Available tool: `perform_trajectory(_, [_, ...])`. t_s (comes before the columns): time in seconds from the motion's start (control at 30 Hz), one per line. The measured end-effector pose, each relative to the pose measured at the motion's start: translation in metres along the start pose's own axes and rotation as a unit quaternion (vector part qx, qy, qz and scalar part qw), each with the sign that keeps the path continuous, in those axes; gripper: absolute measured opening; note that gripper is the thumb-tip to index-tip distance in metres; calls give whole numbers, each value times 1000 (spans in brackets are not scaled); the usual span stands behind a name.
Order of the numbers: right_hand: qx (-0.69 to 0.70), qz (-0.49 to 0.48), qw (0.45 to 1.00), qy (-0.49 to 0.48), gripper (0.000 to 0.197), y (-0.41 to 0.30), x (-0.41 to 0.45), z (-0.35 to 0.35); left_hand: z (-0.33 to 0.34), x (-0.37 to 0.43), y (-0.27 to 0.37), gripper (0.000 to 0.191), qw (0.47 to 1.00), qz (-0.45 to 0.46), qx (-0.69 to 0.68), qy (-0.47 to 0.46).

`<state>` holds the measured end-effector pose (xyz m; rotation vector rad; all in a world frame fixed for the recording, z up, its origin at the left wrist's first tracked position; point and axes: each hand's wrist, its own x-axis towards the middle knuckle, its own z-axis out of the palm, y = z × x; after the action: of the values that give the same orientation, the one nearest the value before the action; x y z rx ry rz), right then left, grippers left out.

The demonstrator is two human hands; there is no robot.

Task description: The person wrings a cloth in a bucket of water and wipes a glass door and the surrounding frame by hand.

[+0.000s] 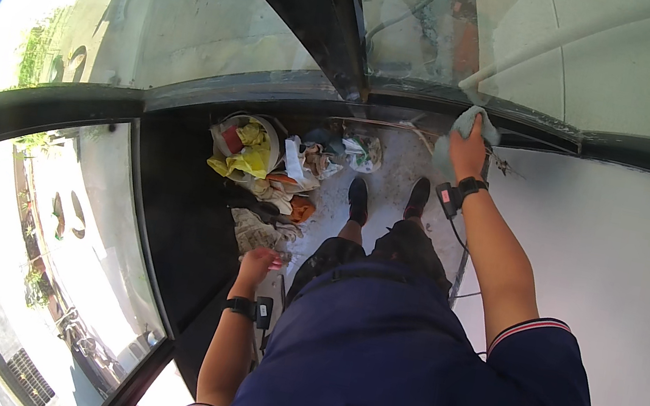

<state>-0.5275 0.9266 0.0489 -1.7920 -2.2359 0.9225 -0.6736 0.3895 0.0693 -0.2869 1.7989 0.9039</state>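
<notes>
My right hand [467,153] grips a grey-green cloth [475,120], bunched up against the dark frame ledge [544,125] at the foot of the glass. More greenish cloth hangs below the fingers, partly hidden by the hand. Low on my left side, my left hand [258,265] hangs with its fingers loosely bent, and I see nothing in it. Just beyond it lies a crumpled beige cloth [256,230] on the floor. A dark wristband with a small box sits on each wrist.
A white bucket [275,146] holding yellow bags or cloths stands left of my feet, with rags and an orange cloth [301,209] heaped beside it. A plastic bag [363,152] lies ahead. Glass panes [219,24] rise in front and left; a white surface [586,260] lies right.
</notes>
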Motion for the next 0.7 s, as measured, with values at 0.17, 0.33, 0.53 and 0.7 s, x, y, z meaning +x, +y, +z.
perform_trajectory(0.17, [115, 18, 993, -4, 81, -51, -25, 55, 21, -5, -1, 19, 999, -30, 2, -27])
perform_trajectory(0.33, [116, -36, 981, -151, 80, -104, -50, 85, 28, -15, 0, 20, 999, -9, -15, -29])
perform_trajectory(0.53, [210, -93, 943, -241, 81, -116, -43, 92, 22, -8, -15, 20, 1000, -19, -18, -5])
perform_trajectory(0.7, [350, -50, 894, -275, 55, -92, -54, 66, 17, -2, -22, 19, 1000, -10, -20, -6])
